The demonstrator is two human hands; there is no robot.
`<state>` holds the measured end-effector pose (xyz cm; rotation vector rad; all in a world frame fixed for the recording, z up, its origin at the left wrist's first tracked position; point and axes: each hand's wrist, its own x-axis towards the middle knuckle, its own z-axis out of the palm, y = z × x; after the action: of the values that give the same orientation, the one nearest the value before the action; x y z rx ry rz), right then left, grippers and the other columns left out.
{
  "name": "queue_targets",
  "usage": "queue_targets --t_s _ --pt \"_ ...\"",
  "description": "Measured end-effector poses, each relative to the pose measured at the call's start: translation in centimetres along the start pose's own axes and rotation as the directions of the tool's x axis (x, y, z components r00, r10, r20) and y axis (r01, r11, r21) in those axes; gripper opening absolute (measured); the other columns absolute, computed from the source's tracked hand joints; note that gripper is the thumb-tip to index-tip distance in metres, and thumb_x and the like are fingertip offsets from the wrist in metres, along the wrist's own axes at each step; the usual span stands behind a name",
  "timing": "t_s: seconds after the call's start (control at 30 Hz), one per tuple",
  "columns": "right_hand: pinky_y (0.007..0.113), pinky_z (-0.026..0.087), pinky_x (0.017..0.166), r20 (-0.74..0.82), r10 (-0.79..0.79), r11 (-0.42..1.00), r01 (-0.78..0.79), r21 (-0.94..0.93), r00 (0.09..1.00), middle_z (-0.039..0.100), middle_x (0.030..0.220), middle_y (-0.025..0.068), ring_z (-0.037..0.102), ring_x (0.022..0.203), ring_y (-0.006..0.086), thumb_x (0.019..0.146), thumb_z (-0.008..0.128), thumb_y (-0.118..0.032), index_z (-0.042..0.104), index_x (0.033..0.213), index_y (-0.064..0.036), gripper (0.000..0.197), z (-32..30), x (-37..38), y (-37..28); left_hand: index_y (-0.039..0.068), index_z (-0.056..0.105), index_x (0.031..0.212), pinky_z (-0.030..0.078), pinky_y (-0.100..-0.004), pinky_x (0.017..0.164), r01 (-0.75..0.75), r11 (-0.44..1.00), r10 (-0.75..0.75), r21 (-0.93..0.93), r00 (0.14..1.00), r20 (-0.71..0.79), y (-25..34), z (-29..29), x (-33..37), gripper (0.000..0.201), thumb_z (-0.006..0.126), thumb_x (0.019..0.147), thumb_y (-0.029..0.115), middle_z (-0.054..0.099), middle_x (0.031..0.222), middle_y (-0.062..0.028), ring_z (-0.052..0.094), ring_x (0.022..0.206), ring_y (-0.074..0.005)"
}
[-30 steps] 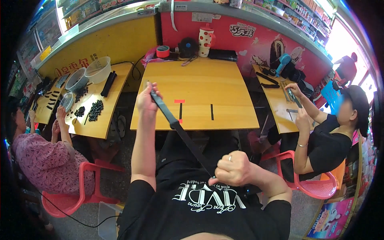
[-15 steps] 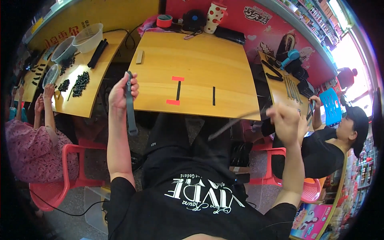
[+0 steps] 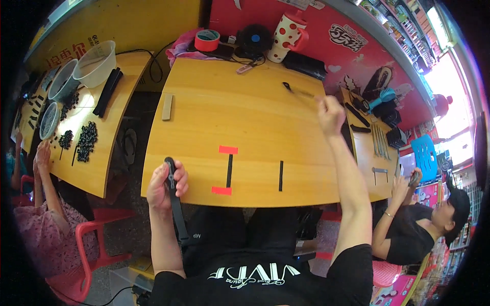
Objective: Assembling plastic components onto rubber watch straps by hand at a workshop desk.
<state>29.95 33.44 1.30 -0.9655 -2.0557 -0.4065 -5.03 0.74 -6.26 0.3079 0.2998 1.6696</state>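
Upright in my left hand, closed around its upper part, is a dark strap with rounded ends. Its lower end hangs past the front edge of the wooden table. My right hand is closed in a fist above the table's far right part. From its fingers a second dark strap stretches leftward; motion blurs its middle, and its far end shows as a small black tip. Between my hands, a black line with red tape at both ends marks the tabletop, beside a shorter black strip.
A flat pale block lies at the table's left. Along the back stand a red tape roll, a black fan and a dotted tumbler. Co-workers sit at side tables; the left one holds plastic tubs and black parts.
My right hand has swung forward over the table's far right, carrying its strap from the front edge. My left hand keeps its strap, and the view has tilted so the table appears lower.
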Motion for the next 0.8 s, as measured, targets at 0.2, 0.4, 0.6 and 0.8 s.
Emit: queue_targets --t_s 0.2,0.4,0.6,0.8 --pt "0.039 0.044 0.053 0.213 0.048 0.992 -0.072 0.106 0.976 0.057 0.071 0.0100 0.058 0.061 0.0306 0.082 0.069 -0.014 0.064 0.076 -0.0077 0.011 3.7 -4.4 -2.3 -0.006 0.054 0.110 0.043 -0.0274 0.047 0.020 1.000 -0.019 0.009 0.999 -0.041 0.2 -0.1 0.1 0.034 0.052 0.099 0.025 0.051 0.080 -0.0094 0.051 0.063 -0.0186" --pt "0.036 0.044 0.051 0.318 0.094 0.967 -0.163 0.197 0.943 0.057 0.071 0.0076 0.059 0.058 0.0248 0.081 0.072 -0.017 0.066 0.083 -0.0053 0.013 3.7 -4.2 -2.1 -0.006 0.054 0.111 0.043 -0.0276 0.046 0.020 1.000 -0.019 0.017 1.000 -0.016 0.4 0.0 0.4 0.035 0.051 0.099 0.027 0.050 0.079 -0.0109 0.051 0.062 -0.0195" --pt "0.038 0.046 0.054 0.185 0.073 0.946 -0.127 0.298 0.980 0.061 0.077 0.0107 0.060 0.061 0.0275 0.085 0.069 -0.017 0.064 0.085 -0.0018 0.017 4.1 -4.4 -1.5 -0.006 0.054 0.111 0.043 -0.0274 0.046 0.031 0.999 -0.031 0.022 0.999 -0.022 0.5 -0.1 0.0 0.036 0.047 0.101 0.028 0.050 0.080 -0.0108 0.051 0.062 -0.0196" --pt "0.037 0.048 0.064 0.226 0.165 0.941 -0.222 0.255 0.960 0.063 0.085 0.0183 0.063 0.077 0.0332 0.088 0.061 -0.005 0.061 0.087 0.0022 0.007 1.0 -5.9 -3.5 -0.004 0.055 0.112 0.043 -0.0255 0.047 0.009 0.946 0.039 0.323 0.989 -0.141 -0.4 1.2 -0.9 0.038 0.046 0.101 0.032 0.053 0.075 -0.0079 0.051 0.056 -0.0164"
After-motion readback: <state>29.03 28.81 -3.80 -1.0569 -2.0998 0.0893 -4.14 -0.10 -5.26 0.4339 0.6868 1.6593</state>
